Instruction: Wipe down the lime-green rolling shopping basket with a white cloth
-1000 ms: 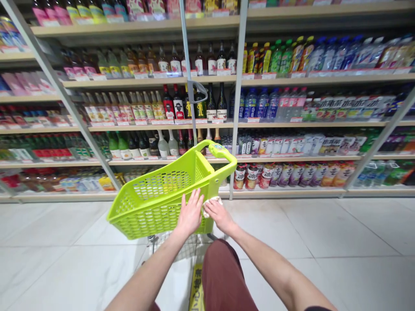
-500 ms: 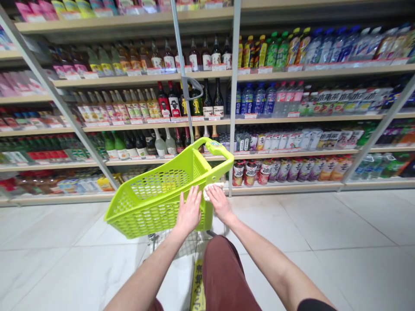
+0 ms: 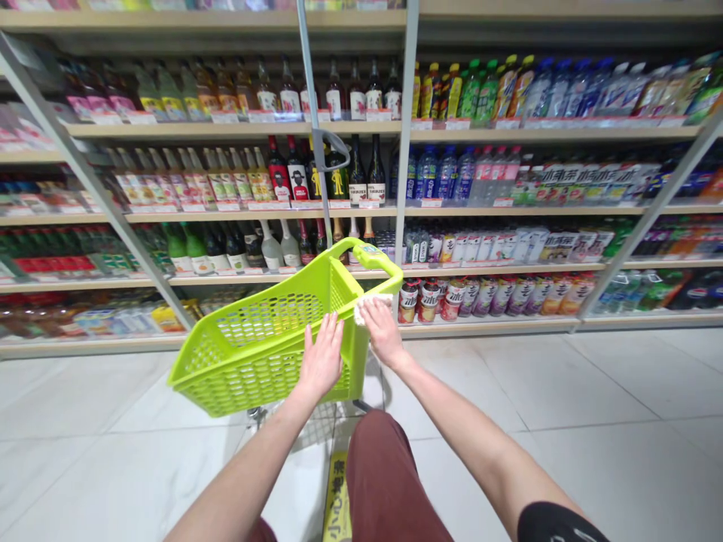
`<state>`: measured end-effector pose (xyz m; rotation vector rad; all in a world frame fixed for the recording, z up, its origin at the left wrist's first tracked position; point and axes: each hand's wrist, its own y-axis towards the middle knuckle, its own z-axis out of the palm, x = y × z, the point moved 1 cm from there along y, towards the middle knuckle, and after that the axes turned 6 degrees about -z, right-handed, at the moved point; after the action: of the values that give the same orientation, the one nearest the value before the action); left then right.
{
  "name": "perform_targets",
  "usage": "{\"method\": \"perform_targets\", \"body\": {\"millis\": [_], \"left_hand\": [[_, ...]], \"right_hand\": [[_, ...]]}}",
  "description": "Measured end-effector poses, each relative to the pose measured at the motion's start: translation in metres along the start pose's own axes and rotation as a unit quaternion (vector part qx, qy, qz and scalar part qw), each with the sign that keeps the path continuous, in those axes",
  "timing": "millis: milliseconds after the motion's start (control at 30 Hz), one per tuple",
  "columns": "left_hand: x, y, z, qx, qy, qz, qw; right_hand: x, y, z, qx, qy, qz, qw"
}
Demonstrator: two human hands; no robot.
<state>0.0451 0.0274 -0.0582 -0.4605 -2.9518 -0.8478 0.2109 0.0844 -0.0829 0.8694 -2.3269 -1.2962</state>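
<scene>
Right hand (image 3: 385,333) grips a white cloth (image 3: 360,312) against the green cart (image 3: 271,348)'s handle-end corner; left hand (image 3: 321,360)'s open on its near side.

Arms (image 3: 474,444) outstretched; left hand (image 3: 321,357) flat, right hand (image 3: 385,333) curled

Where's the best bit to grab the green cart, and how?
I'd take the green cart by its handle, at the upper right end in the picture. Coming from the right and above looks best: the handle sticks out as a loop, with an open gap inside to wrap around.
</scene>
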Motion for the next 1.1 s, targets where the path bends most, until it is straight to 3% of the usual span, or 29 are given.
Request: {"method": "perform_targets", "body": {"millis": [100,200,267,400,467,533,633,733,867,933,1100], "left_hand": [[0.000,-0.007,0.004,0.003,-0.005,0.020,1.000],[0.004,-0.012,0.008,0.012,-0.003,0.028,1.000],[0.007,-0.011,0.007,0.009,0.000,0.023,1.000],[0.012,0.001,-0.002,-0.003,0.009,0.006,1.000],[0.013,0.007,-0.004,-0.008,0.013,-0.017,1.000],[0.016,0.011,-0.003,-0.010,0.017,-0.058,0.998],[0.021,0.009,0.005,0.012,0.021,-0.108,0.994],[0.026,0.002,0.014,0.035,0.025,-0.104,0.994],[0.029,-0.005,0.017,0.034,0.033,-0.091,0.995],[0.028,-0.005,0.015,0.023,0.034,-0.076,0.996],[0.019,0.006,0.007,0.015,0.015,-0.051,0.998]], "right_hand": [[0.019,-0.044,0.022,0.080,0.028,-0.056,0.995],[0.025,-0.063,0.022,0.110,0.044,-0.093,0.989],[0.016,-0.049,0.008,0.068,0.036,-0.070,0.995],[-0.015,0.013,-0.026,-0.078,-0.020,0.051,0.995],[-0.023,0.035,-0.030,-0.095,-0.042,0.085,0.991],[-0.018,0.040,-0.023,-0.068,-0.049,0.080,0.993],[0.004,0.018,0.000,0.001,-0.032,0.017,0.999],[0.026,-0.020,0.023,0.048,-0.013,-0.053,0.997],[0.030,-0.045,0.022,0.076,0.012,-0.115,0.990],[0.019,-0.033,0.006,0.042,0.010,-0.081,0.996],[-0.019,0.035,-0.034,-0.078,-0.059,0.071,0.993]]}}
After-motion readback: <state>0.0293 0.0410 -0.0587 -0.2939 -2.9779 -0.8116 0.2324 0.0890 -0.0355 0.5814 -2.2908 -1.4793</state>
